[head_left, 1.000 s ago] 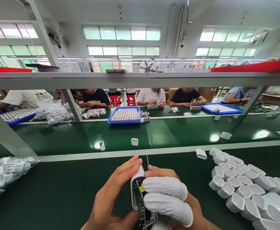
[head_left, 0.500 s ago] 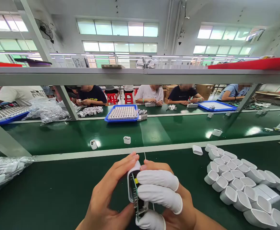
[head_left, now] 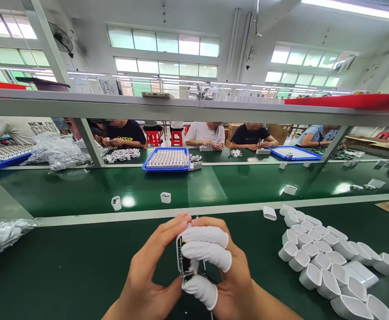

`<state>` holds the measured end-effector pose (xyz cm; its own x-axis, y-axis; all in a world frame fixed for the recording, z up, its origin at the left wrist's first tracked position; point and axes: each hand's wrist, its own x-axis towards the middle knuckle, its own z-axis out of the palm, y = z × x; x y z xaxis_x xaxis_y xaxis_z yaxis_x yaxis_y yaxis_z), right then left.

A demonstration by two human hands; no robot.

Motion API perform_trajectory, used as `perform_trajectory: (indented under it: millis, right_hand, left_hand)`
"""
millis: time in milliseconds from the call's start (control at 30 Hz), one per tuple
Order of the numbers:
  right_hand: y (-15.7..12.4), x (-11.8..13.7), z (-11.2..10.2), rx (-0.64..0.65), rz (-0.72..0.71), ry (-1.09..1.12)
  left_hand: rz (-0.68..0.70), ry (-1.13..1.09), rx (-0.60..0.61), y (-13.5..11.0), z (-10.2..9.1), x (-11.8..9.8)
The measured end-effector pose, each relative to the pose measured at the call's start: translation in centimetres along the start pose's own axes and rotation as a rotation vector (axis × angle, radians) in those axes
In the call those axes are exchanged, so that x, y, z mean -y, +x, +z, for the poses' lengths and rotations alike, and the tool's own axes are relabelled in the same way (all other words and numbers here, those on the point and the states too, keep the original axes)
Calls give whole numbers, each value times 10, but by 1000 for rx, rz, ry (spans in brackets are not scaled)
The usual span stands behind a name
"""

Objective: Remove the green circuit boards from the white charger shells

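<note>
My left hand and my right hand meet low in the middle of the head view, both closed round one small white charger shell with a circuit board inside it. Three fingers of the right hand wear white finger cots and press on the board. The left fingers wrap the shell's far side. Much of the shell is hidden by the fingers. A pile of several empty white shells lies on the green bench to the right.
A green conveyor runs behind the bench, carrying loose white shells. A grey shelf beam crosses overhead. Plastic bags of parts lie at the left. Across the belt, several people work beside blue trays.
The circuit board has gone deeper into the shell as my right fingers pushed it in. Both hands drew closer together. The loose shells on the conveyor drifted left.
</note>
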<state>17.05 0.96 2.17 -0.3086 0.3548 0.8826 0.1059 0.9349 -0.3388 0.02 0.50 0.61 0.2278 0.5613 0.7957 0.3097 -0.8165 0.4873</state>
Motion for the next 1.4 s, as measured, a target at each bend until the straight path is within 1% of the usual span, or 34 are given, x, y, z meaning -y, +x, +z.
perform_trajectory:
  millis: [67, 133, 200, 267, 300, 367, 467, 567, 633, 667, 733, 867, 900, 967, 1033, 1133, 1200, 1267, 1333, 1400]
  right_hand:
    - [-3, -2, 3, 3, 77, 20]
    - [-5, -3, 7, -19, 218, 102]
    - [-6, -4, 11, -58, 416, 271]
    - [-3, -5, 14, -56, 593, 473]
    - [-2, -6, 15, -38, 653, 558]
    - [1, -7, 15, -2, 713, 653]
    - [3, -11, 14, -27, 742, 648]
    - [1, -14, 13, -35, 776, 633]
    - [-2, -16, 13, -22, 780, 615]
    - [-4, -16, 13, -19, 763, 588]
    - [-8, -17, 13, -37, 659, 479]
    - [-16, -18, 14, -92, 272, 87]
    - [-17, -18, 15, -98, 199, 0]
    - [-18, -20, 18, -113, 115, -115]
    - [-18, -22, 22, -134, 65, -174]
    - [-18, -25, 25, -133, -8, -226]
    - [-18, -26, 26, -107, -45, -241]
    - [-17, -26, 25, -80, -79, -238]
    - [-16, -26, 26, -77, -93, -206]
    - [-13, -24, 26, -81, -65, -146]
  left_hand:
    - [-4, -6, -31, 0, 3, 5]
    - [-23, -2, -66, -1, 7, 10]
    - [-12, 23, -113, -3, 10, 14]
    - [55, 71, -174, -2, 13, 17]
    - [105, 100, -201, -1, 13, 18]
    - [191, 162, -235, 1, 14, 19]
    - [282, 250, -243, 5, 15, 20]
    - [317, 317, -254, 5, 16, 20]
    - [298, 335, -260, 4, 16, 20]
    - [278, 336, -258, 3, 17, 20]
    - [227, 329, -263, 1, 17, 21]
    - [69, 336, -310, -5, 26, 22]
    - [24, 333, -326, -7, 30, 21]
    - [-57, 314, -363, -10, 40, 19]
    - [-131, 283, -399, -14, 47, 16]
    - [-190, 241, -410, -19, 53, 11]
    - [-192, 238, -415, -21, 52, 10]
    - [-158, 272, -425, -22, 49, 11]
    - [-93, 327, -424, -22, 46, 14]
    - [-4, 385, -395, -21, 43, 19]
